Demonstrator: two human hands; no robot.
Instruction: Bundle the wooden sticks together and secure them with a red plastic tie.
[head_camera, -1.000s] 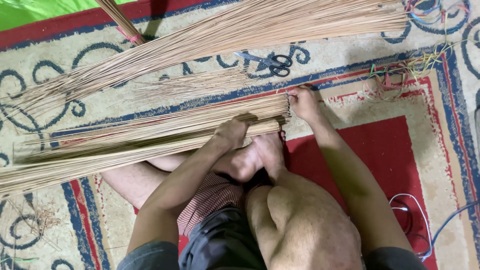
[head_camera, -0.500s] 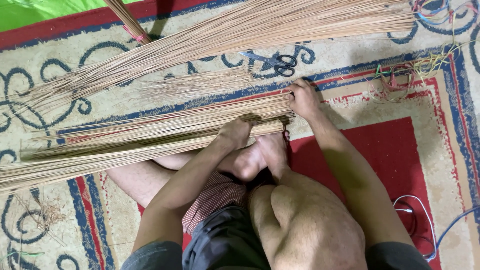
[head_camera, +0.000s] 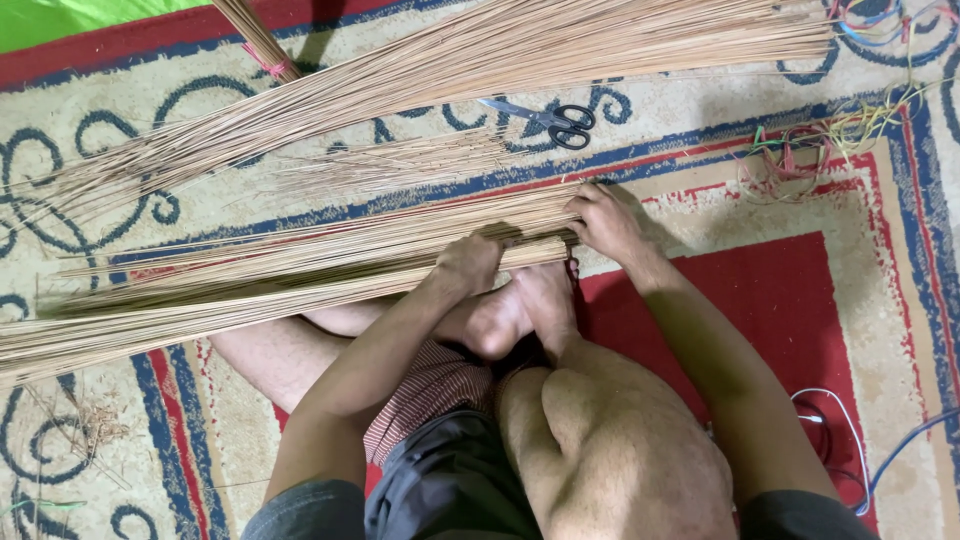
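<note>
The person is sitting cross-legged on a patterned rug (head_camera: 880, 300), leaning over a long bundle of thin tan sticks (head_camera: 300, 270) that is lying across the floor just ahead of their feet. The left hand (head_camera: 468, 262) is pressing down on top of the bundle near its cut end, fingers curled over the sticks, so that grip is closing on the bundle from above. The right hand (head_camera: 605, 222) is sitting right at the end of the same bundle, fingers bent around the stick ends and pinching them together; the bundle is running away from both hands toward the person's left, fanning slightly as it goes.

A second, larger sheaf of sticks (head_camera: 480, 60) is lying well beyond the hands, slanting across the rug, with black-handled scissors (head_camera: 545, 120) resting just beside it. A tangle of coloured threads (head_camera: 820, 150) is lying past the right hand.

The far end of the held bundle is running off the picture's edge, so its full length is hidden. The undersides of both grips are out of sight, and I cannot tell whether anything is tying the stick ends. The person's knees are covering part of the rug.
</note>
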